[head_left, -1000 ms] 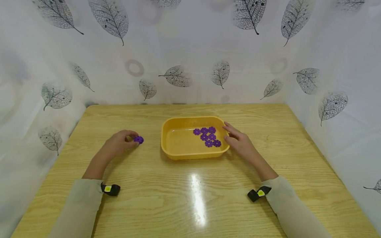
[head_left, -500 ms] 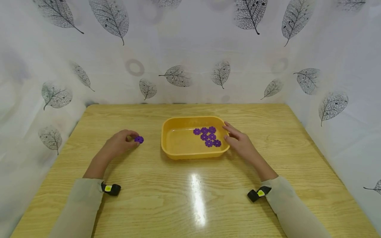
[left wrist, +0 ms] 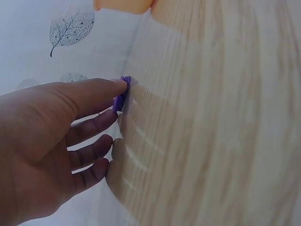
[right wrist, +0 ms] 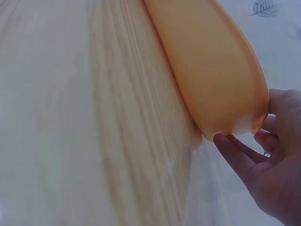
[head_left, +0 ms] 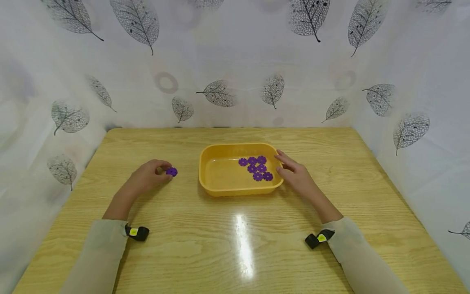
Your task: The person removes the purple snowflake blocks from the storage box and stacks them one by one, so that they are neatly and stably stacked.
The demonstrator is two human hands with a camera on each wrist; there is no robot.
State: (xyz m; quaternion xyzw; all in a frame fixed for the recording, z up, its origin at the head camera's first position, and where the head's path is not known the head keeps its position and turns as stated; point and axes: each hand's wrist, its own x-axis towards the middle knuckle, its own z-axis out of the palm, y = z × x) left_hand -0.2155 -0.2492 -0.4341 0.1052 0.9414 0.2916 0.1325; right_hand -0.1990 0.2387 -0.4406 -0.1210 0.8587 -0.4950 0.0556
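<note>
My left hand is at the left of the table, thumb and fingertips pinching a purple flower-shaped building disc close over the wood. In the left wrist view the disc shows edge-on and looks layered, partly hidden by the thumb; the other fingers reach down to the tabletop. On the right, my right hand holds the end of a yellow plastic basin, fingertips over its rim. The right wrist view shows other fingers against the basin's outer wall. Several purple flower-shaped discs lie flat inside, towards its right end.
The wooden table carries a bright light reflection in front of the basin. White curtain with a leaf print hangs along the back and both sides. A black strap with a camera sits at each wrist.
</note>
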